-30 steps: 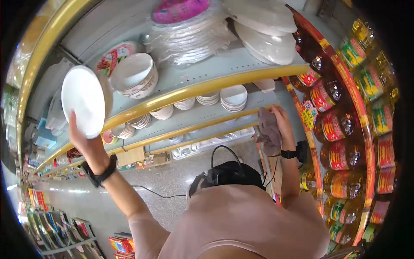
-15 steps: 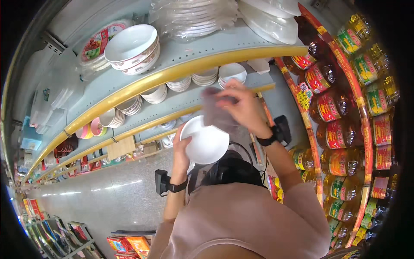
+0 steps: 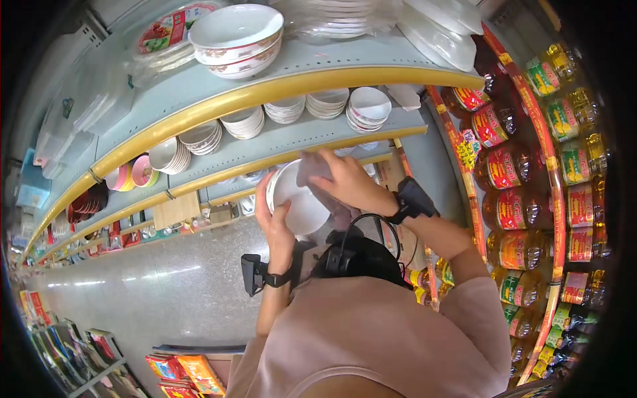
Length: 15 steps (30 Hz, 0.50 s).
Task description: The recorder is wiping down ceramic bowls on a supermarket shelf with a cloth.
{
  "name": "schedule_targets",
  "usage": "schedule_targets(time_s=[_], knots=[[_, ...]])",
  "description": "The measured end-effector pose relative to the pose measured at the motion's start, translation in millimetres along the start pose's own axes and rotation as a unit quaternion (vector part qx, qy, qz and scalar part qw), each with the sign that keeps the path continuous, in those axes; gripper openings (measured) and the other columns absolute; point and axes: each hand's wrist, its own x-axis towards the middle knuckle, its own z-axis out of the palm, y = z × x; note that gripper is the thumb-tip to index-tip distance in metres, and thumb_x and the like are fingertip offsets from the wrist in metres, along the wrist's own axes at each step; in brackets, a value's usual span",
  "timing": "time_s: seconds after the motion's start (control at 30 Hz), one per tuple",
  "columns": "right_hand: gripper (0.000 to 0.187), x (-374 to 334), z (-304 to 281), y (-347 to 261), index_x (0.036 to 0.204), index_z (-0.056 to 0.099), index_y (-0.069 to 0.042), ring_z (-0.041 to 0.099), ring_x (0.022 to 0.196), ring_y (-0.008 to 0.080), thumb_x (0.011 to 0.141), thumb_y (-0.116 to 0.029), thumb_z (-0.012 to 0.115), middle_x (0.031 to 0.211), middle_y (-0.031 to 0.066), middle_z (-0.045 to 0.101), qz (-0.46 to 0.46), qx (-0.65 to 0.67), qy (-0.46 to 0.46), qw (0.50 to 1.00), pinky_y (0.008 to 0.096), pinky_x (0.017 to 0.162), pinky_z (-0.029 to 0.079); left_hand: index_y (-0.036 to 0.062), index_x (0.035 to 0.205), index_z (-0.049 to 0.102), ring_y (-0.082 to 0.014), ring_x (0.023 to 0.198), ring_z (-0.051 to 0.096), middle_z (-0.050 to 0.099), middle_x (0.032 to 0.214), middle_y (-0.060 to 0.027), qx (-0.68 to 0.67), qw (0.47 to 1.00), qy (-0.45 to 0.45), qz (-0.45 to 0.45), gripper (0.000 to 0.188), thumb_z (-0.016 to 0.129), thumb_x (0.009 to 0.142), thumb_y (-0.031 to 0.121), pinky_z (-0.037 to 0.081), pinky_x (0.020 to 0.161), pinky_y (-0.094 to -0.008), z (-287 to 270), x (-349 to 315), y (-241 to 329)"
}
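Head view, and the white bowl (image 3: 306, 211) is up before the shelf (image 3: 298, 138), the left hand (image 3: 274, 229) with its grip closed on the side, thumb inside! The right hand (image 3: 348, 184), grip bunched round a grey-brown cloth (image 3: 314, 171), covers its right edge; stacked bowls (image 3: 243, 125) behind, bottles (image 3: 507, 207) right.

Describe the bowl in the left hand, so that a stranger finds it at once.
From the gold-edged shelves, look down to the left hand. It grips a white bowl. Unlike the stacked bowls on the shelves, this one is held, a grey-brown cloth in the right hand overlapping it.
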Motion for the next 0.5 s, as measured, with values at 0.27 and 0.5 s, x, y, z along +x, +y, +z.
schedule_targets(time_s=[0.27,0.5], knots=[[0.038,33,-13,-19,0.107,0.05,-0.009,0.062,0.081,0.0309,0.07,-0.012,0.062,0.089,0.0103,0.059,-0.181,-0.203,-0.017,0.962,0.0408,0.068,0.048,-0.0032,0.113,0.049,-0.0228,0.104,0.05,0.055,0.109,-0.0144,0.047,0.996,-0.08,0.017,0.05,0.048,0.066,0.012,0.036,0.092,-0.0294,-4,12,-12],[0.039,41,14,11,0.104,0.055,-0.009,0.059,0.084,0.0342,0.069,-0.018,0.068,0.093,0.0153,0.062,-0.172,-0.028,-0.005,0.985,0.0387,0.068,0.047,-0.002,0.111,0.052,-0.0253,0.097,0.054,0.059,0.103,-0.0165,0.031,0.996,-0.076,-0.017,0.044,0.048,0.068,0.009,0.039,0.086,-0.0319,-9,21,-23]])
